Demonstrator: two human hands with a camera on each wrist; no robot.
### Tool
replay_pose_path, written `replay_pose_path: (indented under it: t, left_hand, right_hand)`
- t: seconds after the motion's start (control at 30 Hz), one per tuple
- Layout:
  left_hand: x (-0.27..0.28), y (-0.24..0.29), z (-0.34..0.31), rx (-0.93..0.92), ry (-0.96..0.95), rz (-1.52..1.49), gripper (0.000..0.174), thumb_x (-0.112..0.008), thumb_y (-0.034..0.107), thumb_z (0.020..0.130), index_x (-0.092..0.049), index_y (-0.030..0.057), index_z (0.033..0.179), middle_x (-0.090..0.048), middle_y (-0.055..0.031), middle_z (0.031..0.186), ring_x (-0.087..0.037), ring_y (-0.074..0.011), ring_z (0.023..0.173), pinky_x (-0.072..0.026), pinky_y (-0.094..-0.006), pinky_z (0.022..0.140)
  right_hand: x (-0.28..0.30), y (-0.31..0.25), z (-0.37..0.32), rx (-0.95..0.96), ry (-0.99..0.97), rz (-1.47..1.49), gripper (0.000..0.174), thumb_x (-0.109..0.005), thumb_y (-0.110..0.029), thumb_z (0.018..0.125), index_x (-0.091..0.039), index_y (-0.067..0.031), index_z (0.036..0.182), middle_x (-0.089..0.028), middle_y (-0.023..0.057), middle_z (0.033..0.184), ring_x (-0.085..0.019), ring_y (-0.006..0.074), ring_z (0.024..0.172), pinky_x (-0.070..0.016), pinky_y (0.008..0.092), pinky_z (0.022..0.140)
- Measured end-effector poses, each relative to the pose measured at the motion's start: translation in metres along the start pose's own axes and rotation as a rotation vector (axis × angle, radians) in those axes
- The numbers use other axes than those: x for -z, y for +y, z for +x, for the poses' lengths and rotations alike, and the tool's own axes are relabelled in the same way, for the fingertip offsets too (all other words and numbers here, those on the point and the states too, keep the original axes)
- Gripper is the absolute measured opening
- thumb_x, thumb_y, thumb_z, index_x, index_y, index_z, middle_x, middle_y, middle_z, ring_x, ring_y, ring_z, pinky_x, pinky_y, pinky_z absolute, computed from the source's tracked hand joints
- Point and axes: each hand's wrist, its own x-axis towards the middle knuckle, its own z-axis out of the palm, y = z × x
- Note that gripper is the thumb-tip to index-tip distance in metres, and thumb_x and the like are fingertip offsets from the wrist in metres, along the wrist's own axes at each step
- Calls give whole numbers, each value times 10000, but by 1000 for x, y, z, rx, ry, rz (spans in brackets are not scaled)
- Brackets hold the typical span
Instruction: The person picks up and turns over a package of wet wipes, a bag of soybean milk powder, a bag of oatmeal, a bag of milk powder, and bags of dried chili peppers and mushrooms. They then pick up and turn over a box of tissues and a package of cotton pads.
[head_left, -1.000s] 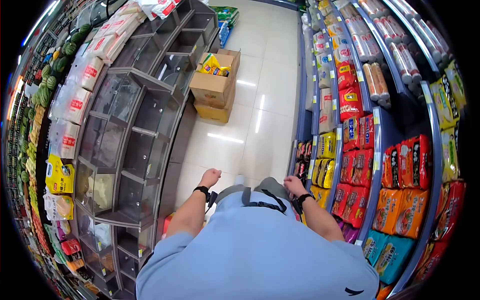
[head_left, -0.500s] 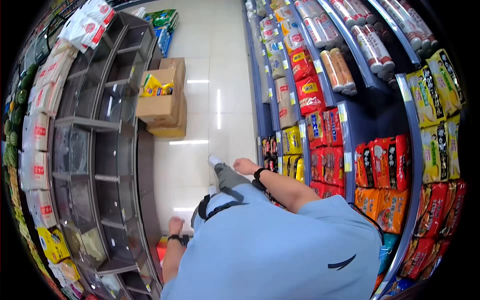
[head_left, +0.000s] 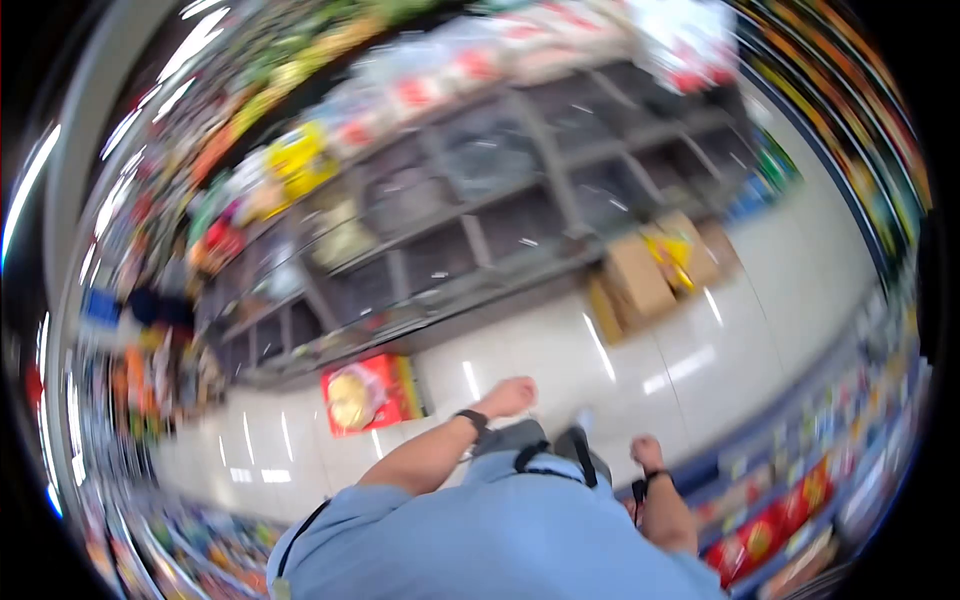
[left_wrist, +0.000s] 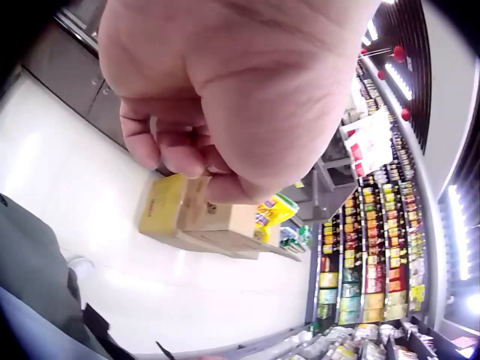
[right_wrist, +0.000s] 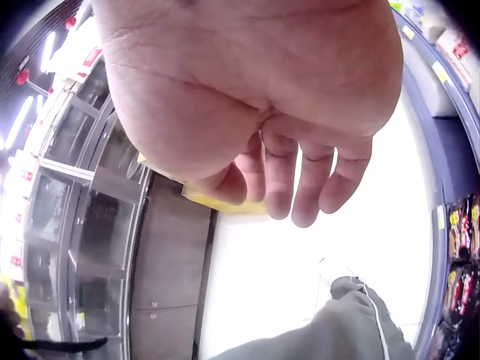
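My left hand (head_left: 510,397) swings in front of my body over the floor, its fingers loosely curled around nothing in the left wrist view. Beyond it in that view stand stacked cardboard boxes (left_wrist: 217,217) with a yellow packet (left_wrist: 276,211) on top. My right hand (head_left: 646,452) hangs at my right side near the shelf, also holding nothing. Its fingers (right_wrist: 304,187) droop relaxed in the right wrist view. A red box (head_left: 395,390) with a pale round item (head_left: 352,398) on it sits on the floor left of my left forearm.
A row of grey divided bins (head_left: 450,250) crosses ahead, with white bags (head_left: 690,45) along its top. Cardboard boxes (head_left: 640,285) stand against it on the tiled floor (head_left: 745,330). Stocked shelves (head_left: 780,510) run along my right. The head view is blurred.
The head view has swung left, so the bins now cross ahead instead of running along the left side. My left hand has come forward and my right hand has dropped back.
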Motion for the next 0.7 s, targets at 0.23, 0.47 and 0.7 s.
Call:
replay_pose_path:
  t: [0.23, 0.47, 0.7]
  left_hand:
    - [24, -28, -83, 281, 300, -52, 208, -654, 250, 880, -665, 92, 1015, -708, -154, 998, -682, -339, 962, -546, -421, 845]
    - [-73, -166, -265, 1011, 684, -180, 372, -559, 326, 874, -747, 32, 1002, -726, -226, 1082, -680, -403, 1062, -535, -482, 955]
    - [-154, -205, -360, 1229, 955, -491, 326, -594, 307, 840, -766, 78, 996, -746, -194, 1040, -704, -380, 1014, -559, -438, 916]
  right_hand:
    - [29, -125, 56, -122, -35, -128, 128, -586, -129, 898, -649, -41, 967, -683, 103, 811, -669, 216, 636, -482, 311, 487]
    - [-8, -250, 110, -43, -242, -512, 140, -604, -99, 886, -655, -35, 999, -697, 105, 834, -691, 225, 668, -510, 331, 510]
    - [-132, -338, 151, 222, -332, -577, 132, -601, -63, 892, -681, 5, 972, -691, 106, 790, -670, 207, 625, -529, 341, 528]
